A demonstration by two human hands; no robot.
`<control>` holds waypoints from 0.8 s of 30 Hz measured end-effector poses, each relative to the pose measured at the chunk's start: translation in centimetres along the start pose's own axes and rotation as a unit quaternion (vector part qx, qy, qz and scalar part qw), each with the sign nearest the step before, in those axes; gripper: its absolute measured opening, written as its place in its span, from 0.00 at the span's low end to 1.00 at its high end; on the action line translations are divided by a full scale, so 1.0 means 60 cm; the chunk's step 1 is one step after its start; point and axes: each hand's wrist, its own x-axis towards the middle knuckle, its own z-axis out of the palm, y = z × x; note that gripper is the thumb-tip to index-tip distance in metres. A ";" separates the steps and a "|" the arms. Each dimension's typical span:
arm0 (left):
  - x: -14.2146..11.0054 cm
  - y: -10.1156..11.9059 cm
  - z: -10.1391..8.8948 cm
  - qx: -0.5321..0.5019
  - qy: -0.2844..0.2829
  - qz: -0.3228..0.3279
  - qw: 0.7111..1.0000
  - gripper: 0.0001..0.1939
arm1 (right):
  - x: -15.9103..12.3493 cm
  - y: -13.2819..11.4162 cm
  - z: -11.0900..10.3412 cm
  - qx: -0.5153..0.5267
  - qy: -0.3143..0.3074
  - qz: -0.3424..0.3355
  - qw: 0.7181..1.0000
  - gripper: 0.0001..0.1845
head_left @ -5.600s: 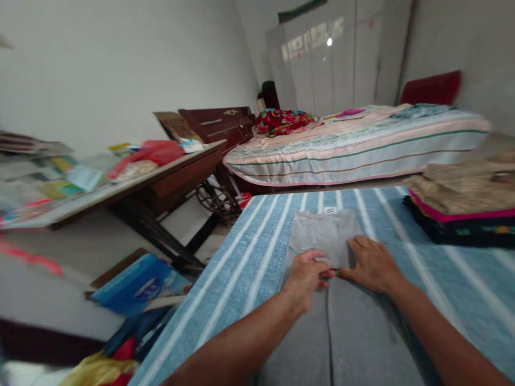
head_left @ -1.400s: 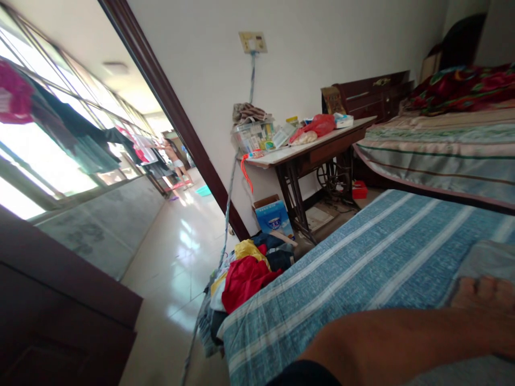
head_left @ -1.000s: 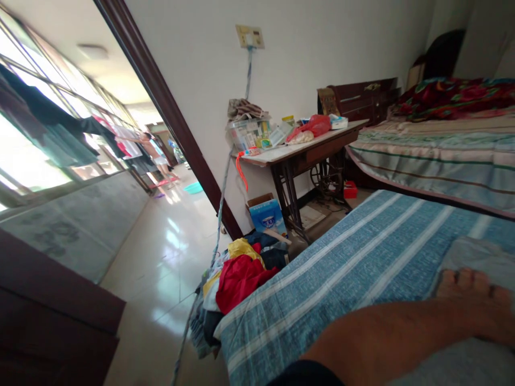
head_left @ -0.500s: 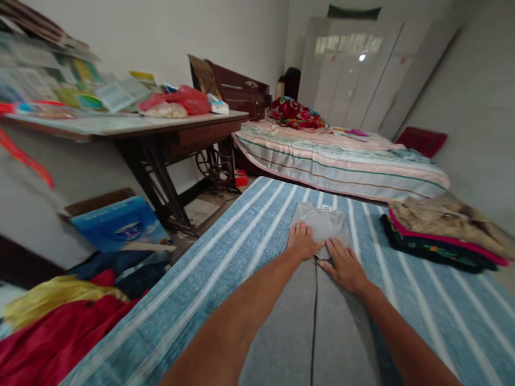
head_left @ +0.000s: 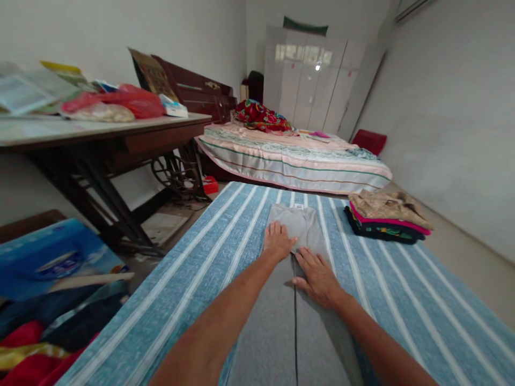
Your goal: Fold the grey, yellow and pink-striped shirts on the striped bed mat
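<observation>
A grey garment point(head_left: 267, 316) lies stretched out lengthwise on a blue bed cover with white stripes point(head_left: 193, 289). A white label point(head_left: 299, 207) shows at its far end, and a dark line runs down its middle toward me. My left hand point(head_left: 278, 240) rests palm down on the upper left part of the garment, fingers spread. Lower and to the right, my right hand point(head_left: 319, 279) lies flat on the cloth beside the dark line, its thumb held apart. Neither hand grips anything. The near end of the garment runs out of view at the bottom.
A stack of folded clothes point(head_left: 388, 217) stands on the bed to the right. On the left are a sewing machine table point(head_left: 161, 128) carrying bags, a blue box point(head_left: 60, 260) and heaped clothes point(head_left: 48, 321). Another bed point(head_left: 289, 158) and a white wardrobe point(head_left: 306, 86) stand behind.
The view has turned to the right, so the room appears shifted left. My right hand has slid a little toward me along the garment; my left hand stays near its top.
</observation>
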 end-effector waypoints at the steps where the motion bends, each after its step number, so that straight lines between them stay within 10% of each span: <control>1: -0.005 -0.001 -0.003 0.001 0.003 0.006 1.000 0.36 | -0.011 -0.006 -0.003 0.004 0.006 -0.002 1.000 0.33; 15: -0.166 -0.075 -0.042 0.010 -0.033 0.090 0.995 0.27 | -0.257 -0.048 0.021 -0.004 0.126 -0.010 0.992 0.20; 24: -0.273 -0.092 -0.050 -0.001 -0.068 0.087 0.994 0.27 | -0.275 -0.101 0.042 0.026 0.301 -0.143 0.943 0.17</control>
